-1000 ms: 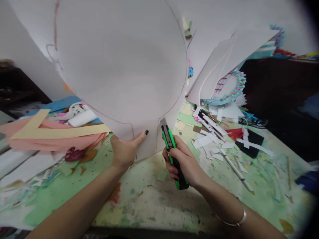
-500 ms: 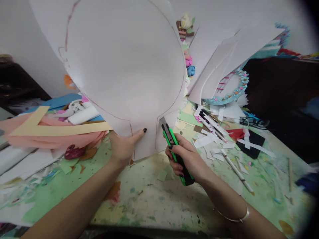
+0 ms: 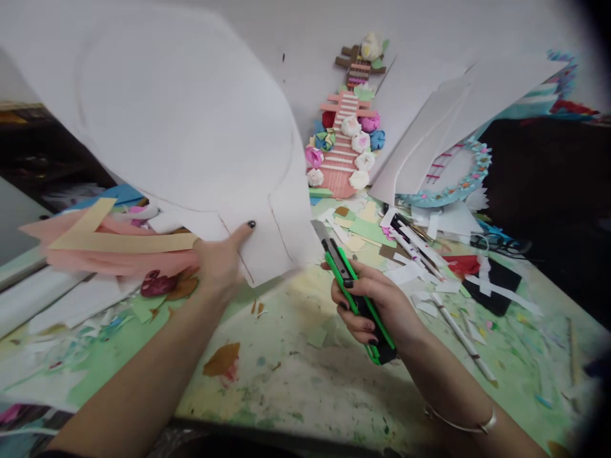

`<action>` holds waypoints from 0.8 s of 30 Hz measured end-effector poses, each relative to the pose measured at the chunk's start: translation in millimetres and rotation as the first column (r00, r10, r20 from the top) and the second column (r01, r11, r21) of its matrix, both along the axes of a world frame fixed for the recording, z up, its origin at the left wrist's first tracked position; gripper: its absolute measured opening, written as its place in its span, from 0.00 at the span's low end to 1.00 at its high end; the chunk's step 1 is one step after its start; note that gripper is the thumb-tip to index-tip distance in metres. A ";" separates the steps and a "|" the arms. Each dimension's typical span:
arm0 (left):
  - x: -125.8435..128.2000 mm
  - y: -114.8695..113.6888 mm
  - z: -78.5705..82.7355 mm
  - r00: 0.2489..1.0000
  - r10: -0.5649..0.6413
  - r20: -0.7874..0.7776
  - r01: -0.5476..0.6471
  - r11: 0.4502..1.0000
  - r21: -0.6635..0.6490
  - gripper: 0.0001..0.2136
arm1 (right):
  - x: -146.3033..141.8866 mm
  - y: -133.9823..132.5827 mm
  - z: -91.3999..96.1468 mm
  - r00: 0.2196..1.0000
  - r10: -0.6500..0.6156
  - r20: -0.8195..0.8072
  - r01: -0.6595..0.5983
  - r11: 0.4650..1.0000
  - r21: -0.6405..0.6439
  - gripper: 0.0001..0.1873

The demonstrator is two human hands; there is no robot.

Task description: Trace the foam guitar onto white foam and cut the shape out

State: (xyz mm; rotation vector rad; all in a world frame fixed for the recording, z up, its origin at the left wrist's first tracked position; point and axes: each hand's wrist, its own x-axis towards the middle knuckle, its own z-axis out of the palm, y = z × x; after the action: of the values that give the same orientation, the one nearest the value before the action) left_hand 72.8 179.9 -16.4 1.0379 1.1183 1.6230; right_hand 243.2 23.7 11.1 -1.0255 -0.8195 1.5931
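My left hand (image 3: 222,257) grips the lower edge of a large white paper sheet (image 3: 191,127), thumb on the front and the other fingers hidden behind. A brown line on the sheet traces a big rounded shape with a narrow neck at the bottom. The sheet stands raised and curves, blurred along its right side. In my right hand (image 3: 375,305) is a green and black utility knife (image 3: 356,289), fingers wrapped round its handle. Its blade is out and points up and left, close to the sheet's right edge.
A paper guitar decorated with flowers (image 3: 346,152) leans on the wall. To the right are folded white sheets (image 3: 429,127), a flower-trimmed blue ring (image 3: 477,178), pens (image 3: 415,245) and paper scraps. Pink paper (image 3: 119,254) lies left on the paint-stained table (image 3: 286,388).
My left hand has swung the sheet leftward and it bends now, uncovering the flowered guitar. The knife has shifted slightly right and away from the drawn neck.
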 end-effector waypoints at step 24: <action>-1.5 -9.6 15.7 0.713 -0.166 0.681 0.471 0.833 -0.291 0.11 | -18.9 7.0 -45.9 0.457 -0.366 0.811 -0.156 0.865 0.477 0.09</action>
State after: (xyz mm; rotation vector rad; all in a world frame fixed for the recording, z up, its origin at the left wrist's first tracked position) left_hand 71.2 170.3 -0.7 0.2950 0.7221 1.1877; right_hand 224.3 30.7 -34.8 -1.4802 -1.7331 0.5099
